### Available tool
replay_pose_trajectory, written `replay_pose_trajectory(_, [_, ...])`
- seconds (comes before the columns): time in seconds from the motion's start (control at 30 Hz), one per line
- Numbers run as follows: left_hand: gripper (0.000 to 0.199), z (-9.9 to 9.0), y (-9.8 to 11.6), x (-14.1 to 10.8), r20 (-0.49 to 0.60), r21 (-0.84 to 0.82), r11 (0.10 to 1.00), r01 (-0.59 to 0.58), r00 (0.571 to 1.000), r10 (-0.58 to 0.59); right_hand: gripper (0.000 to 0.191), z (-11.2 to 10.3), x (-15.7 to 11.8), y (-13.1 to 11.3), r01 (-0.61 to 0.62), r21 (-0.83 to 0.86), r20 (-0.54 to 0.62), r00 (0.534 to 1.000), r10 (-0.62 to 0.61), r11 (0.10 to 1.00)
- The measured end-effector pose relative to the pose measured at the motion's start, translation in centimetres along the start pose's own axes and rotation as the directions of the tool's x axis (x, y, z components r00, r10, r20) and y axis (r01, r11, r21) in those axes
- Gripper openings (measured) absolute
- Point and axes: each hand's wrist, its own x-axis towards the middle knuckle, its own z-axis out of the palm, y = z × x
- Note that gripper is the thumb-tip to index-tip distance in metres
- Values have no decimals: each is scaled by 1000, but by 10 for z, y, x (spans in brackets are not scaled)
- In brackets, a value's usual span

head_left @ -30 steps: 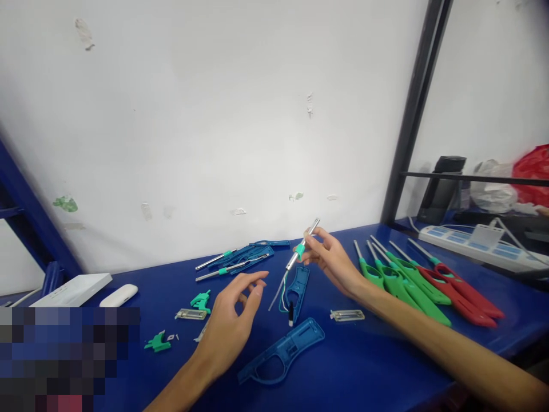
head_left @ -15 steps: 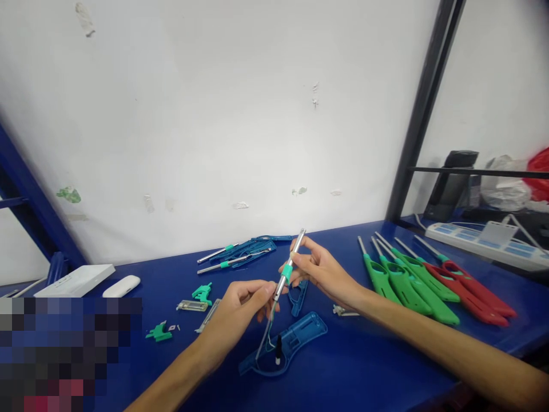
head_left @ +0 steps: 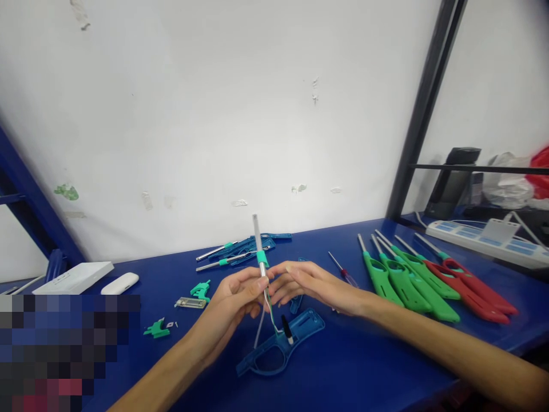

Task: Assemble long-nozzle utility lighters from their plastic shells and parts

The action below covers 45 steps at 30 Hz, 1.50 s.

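White wall (head_left: 206,114) with torn scraps stuck to it stands behind our dark blue tabletop (head_left: 364,360), and above that surface, near the middle, we have a metal tube (head_left: 258,237) raised nearly upright, with a green collar (head_left: 262,258) around it. Our left hand (head_left: 235,298) has its grip closed on the tube's lower end, the thumb pressed over the front. Our right hand (head_left: 319,286) sits just beside it, fingers bent and spread loosely near the same end; we cannot tell whether its grip has hold of anything. Below our fingers, thin wires (head_left: 270,312) hang from the tube, and at their end a black and white plug (head_left: 287,330) dangles in front of a blue shell (head_left: 306,326) lying on the tabletop. Behind our right hand we see part of another blue shell (head_left: 295,305), mostly hidden, and past it a screwdriver (head_left: 348,277). Left of our left hand lie a clear tank (head_left: 191,302), a green bracket (head_left: 201,290) touching it, and a second green bracket (head_left: 156,329) nearer us. Farther back, more blue shells (head_left: 268,245) rest together with two metal tubes. Well off to our right, green lighters (head_left: 388,281) lie next to red lighters (head_left: 472,289), with a power strip (head_left: 484,243) beyond them. At far left sit a white box (head_left: 75,277) and a small white case (head_left: 120,284).
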Motion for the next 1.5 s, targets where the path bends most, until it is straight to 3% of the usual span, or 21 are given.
replay_pose_trajectory(0.4, [42,-2,5,2,-171,105,992,-63,982,80,51,9,-7,-11,-97,-84,7,995,97,992])
replay_pose_trajectory(0.93, [38,2,-9,3,-129,142,988,-61,988,80,37,12,-6,-14,-119,-270,-69,992,104,955])
replay_pose_trajectory(1.27, [42,2,-8,5,-99,200,975,-96,988,118,30,8,-7,-13,-105,-232,-33,994,100,967])
replay_pose_trajectory(1.5, [61,2,-6,3,-128,218,971,-99,983,129,30,1,-7,-14,-83,-74,42,995,86,994])
